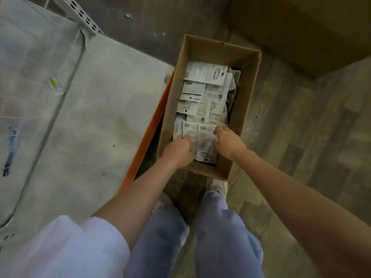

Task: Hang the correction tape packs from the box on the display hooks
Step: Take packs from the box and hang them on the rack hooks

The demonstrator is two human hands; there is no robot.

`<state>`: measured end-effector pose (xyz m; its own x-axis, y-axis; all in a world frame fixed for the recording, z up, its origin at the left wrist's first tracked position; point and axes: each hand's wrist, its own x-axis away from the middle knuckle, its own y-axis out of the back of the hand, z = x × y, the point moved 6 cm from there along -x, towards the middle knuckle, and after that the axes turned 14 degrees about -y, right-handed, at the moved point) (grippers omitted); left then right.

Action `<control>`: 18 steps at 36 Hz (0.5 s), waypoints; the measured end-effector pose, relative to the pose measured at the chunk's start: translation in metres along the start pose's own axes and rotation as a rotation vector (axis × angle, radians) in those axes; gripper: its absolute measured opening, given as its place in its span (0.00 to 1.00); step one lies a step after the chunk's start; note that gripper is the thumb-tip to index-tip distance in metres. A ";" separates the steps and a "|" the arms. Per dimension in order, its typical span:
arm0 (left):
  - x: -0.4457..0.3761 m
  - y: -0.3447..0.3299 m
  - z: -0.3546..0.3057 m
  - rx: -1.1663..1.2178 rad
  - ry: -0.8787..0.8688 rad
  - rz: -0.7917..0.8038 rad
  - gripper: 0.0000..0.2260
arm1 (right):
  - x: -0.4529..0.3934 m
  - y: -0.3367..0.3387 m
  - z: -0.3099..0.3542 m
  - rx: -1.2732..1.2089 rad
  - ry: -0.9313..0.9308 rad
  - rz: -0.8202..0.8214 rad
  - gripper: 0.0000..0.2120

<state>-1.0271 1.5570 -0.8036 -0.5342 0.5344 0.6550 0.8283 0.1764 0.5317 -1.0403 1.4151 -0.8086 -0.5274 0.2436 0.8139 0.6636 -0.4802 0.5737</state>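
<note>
The cardboard box (208,109) sits on the floor in front of the person's feet, its long axis running away from them, and it is full of correction tape packs (202,93) lying flat, backs up, in overlapping layers from the far end to the near end. No display hooks show in this view, so how many packs already hang cannot be told; judging by how full the box is, most of the hanging seems left to do, and the step in hand looks like gathering packs from the box.

Both hands are down inside the near end of the box. The left hand (177,150) sits by the near left corner, fingers curled onto the edge of a near pack (189,131), apparently gripping it. The right hand (228,141) is by the right wall, fingers bent down onto the neighbouring pack (205,143); whether it grips or only touches it I cannot tell
</note>
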 end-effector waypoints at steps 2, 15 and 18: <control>-0.025 -0.015 0.017 0.003 0.014 -0.009 0.17 | -0.028 -0.013 0.001 0.020 0.009 -0.019 0.21; -0.131 -0.065 0.089 0.382 0.352 -0.213 0.26 | -0.126 -0.062 0.001 0.185 -0.017 -0.146 0.21; -0.128 -0.066 0.089 0.411 0.350 -0.264 0.26 | -0.124 -0.064 0.002 0.145 0.002 -0.117 0.19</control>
<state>-0.9982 1.5502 -0.9699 -0.6968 0.1370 0.7041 0.6199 0.6087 0.4951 -1.0161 1.4176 -0.9458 -0.6063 0.2889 0.7409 0.6672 -0.3222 0.6716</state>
